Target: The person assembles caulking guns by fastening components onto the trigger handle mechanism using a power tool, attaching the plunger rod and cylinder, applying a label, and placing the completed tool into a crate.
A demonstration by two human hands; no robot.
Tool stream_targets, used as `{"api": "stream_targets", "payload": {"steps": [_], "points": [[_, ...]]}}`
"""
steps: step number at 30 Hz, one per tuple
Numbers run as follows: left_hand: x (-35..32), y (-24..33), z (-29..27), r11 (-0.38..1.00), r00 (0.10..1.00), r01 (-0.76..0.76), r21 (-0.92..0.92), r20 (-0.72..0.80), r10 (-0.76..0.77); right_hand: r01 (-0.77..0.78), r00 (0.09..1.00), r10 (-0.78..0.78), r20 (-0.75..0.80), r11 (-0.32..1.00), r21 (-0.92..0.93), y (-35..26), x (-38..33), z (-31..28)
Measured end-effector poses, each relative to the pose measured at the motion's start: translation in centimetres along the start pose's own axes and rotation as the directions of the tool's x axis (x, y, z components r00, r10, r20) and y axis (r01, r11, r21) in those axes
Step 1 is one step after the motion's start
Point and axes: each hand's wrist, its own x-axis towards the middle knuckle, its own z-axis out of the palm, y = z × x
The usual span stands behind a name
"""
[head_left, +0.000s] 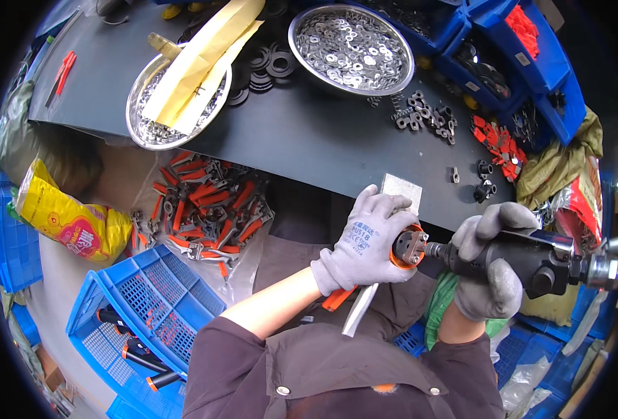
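Note:
My left hand [368, 241], in a grey coated glove, is wrapped round a part-built hand tool [408, 247] with a round orange rim and a metal block on its face. An orange handle [338, 299] and a bare metal handle [360, 311] stick out below that hand. My right hand [489, 262], gloved alike, grips a black power screwdriver [532, 260] held sideways. The driver's tip [432, 249] meets the metal block, or nearly so; whether it sits in a screw I cannot tell. Just beyond my left fingers, a flat metal plate [401, 190] lies at the bench edge.
On the dark bench [288, 140] stand a steel bowl of washers [351, 50] and another bowl [135, 115] under yellow paper [200, 66]. Small metal parts [420, 115] and red pieces [497, 143] lie right. Blue bins [543, 56] stand behind. Orange-handled tools [207, 202] and a blue crate [148, 293] are left.

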Motion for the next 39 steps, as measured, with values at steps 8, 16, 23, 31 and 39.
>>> {"api": "stream_targets", "payload": {"steps": [8, 16, 23, 31, 39], "points": [[-0.5, -0.3, -0.3, 1.0, 1.0, 0.006, 0.023, 0.016, -0.006, -0.045, 0.999, 0.045, -0.005, 0.998, -0.036, 0.0, -0.8, 0.7], [-0.5, -0.4, -0.1, 0.997, 1.0, -0.014, 0.076, 0.008, 0.013, -0.054, 0.995, 0.059, 0.084, 0.997, -0.053, -0.2, -0.9, 0.0], [-0.6, -0.8, 0.3, 0.996, 0.999, -0.036, 0.086, 0.007, 0.035, -0.059, 0.995, 0.066, 0.076, 0.994, -0.094, 0.1, -1.5, -0.1], [-0.6, -0.8, 0.3, 0.996, 1.0, -0.027, 0.086, 0.018, 0.026, -0.032, 0.99, 0.034, 0.134, 0.999, -0.02, 0.3, -1.4, 0.1], [-0.5, -0.5, 0.2, 0.997, 1.0, -0.015, 0.07, 0.029, 0.013, -0.005, 0.992, 0.013, 0.123, 0.998, -0.068, 0.4, -1.4, -0.3]]}}
